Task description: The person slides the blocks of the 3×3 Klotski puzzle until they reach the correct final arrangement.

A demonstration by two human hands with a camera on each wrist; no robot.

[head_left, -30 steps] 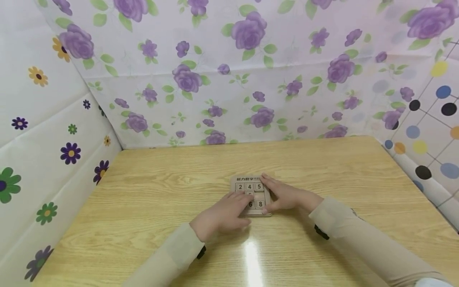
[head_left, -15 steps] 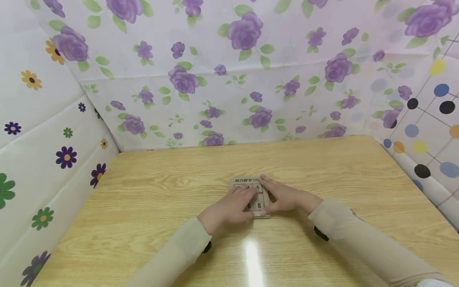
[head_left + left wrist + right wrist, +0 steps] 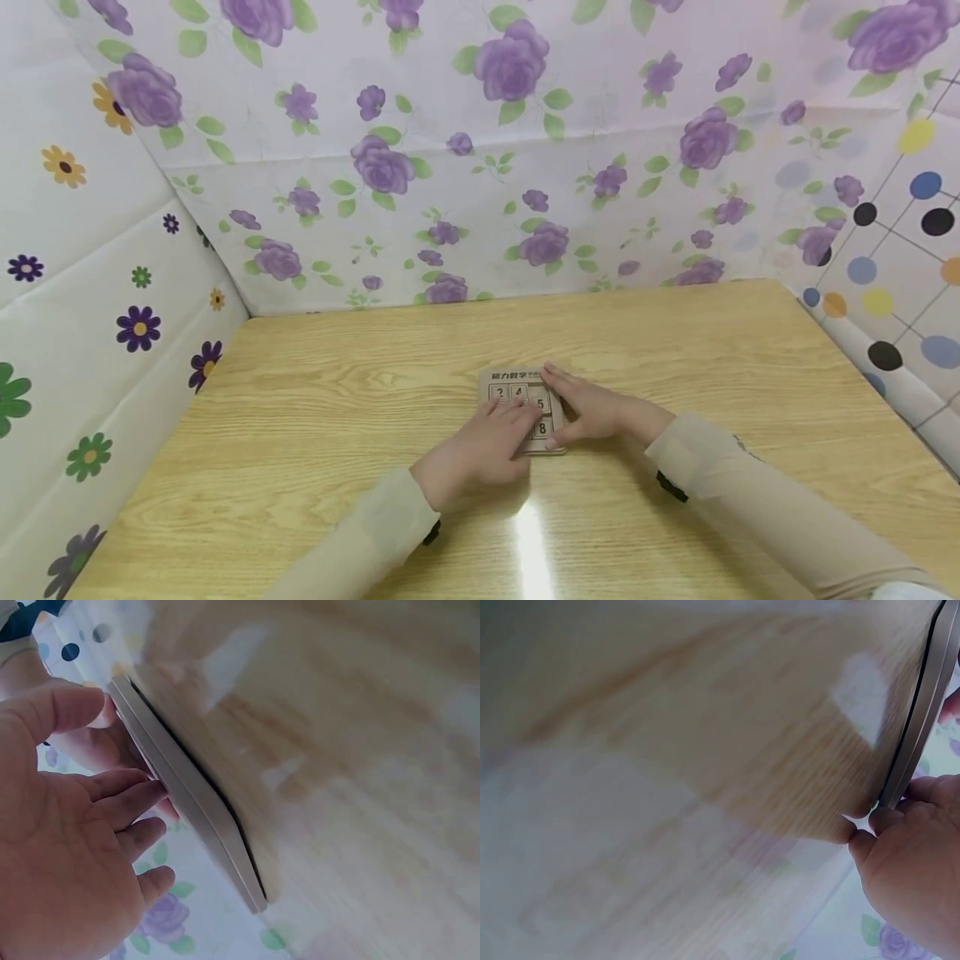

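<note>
Wood-grain worktop (image 3: pixel 360 367): a 5 tile (image 3: pixel 540 405) apparently being slid

The worktop is being backed by a flowered sheet (image 3: pixel 480 208). Near its middle, a flat number puzzle (image 3: pixel 512 377) is being gripped at its right edge between the thumb and fingers of the right hand (image 3: pixel 596 408). Its tiles are being touched by the left hand (image 3: pixel 483 443), whose fingers are being held loosely extended, nothing being grasped. The 5 tile is being seen lower than the 4 tile (image 3: pixel 518 390). Presumably its downward shift is being finished; a light, straight push is being called for.
</note>
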